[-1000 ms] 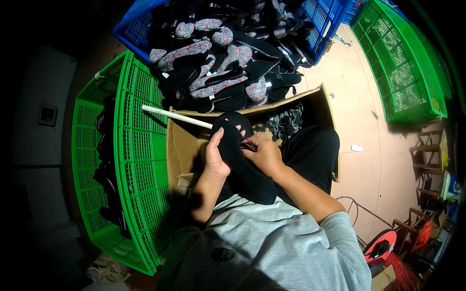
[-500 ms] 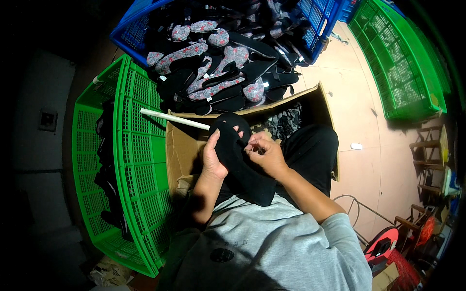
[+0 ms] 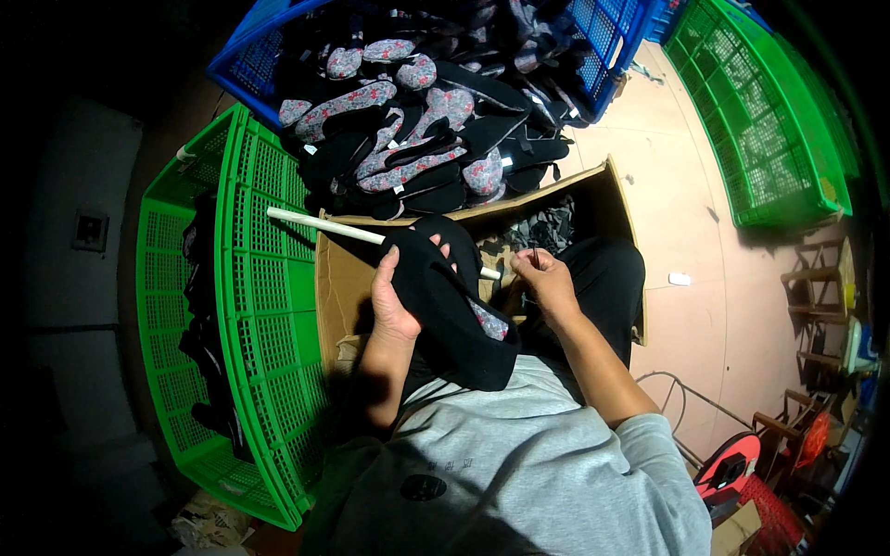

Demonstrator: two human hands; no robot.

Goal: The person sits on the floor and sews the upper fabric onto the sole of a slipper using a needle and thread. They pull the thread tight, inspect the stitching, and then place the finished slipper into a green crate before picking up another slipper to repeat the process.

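My left hand [image 3: 397,301] is wrapped round a black cloth shoe [image 3: 436,315], with the thumb on one side and fingertips showing on the other. A floral grey and red lining [image 3: 489,322] shows in the shoe's opening. My right hand [image 3: 549,281] is apart from the shoe, to its right, thumb and fingers pinched. A small dark bit seems to stick out of the pinch, too small to name. Behind the shoe passes a white rod [image 3: 311,221], whose other end shows between my hands.
A cardboard box [image 3: 345,269] with dark scraps [image 3: 547,227] lies in front of me. Beyond it, a blue crate [image 3: 246,69] overflows with similar shoes [image 3: 436,116]. A green crate [image 3: 269,306] stands at left, another green crate [image 3: 751,120] at far right. A small white object [image 3: 680,279] lies on the floor.
My right hand has drawn away from the shoe to the right. The shoe has tilted and shifted slightly left in my left hand, so its floral lining and the rod's other end now show.
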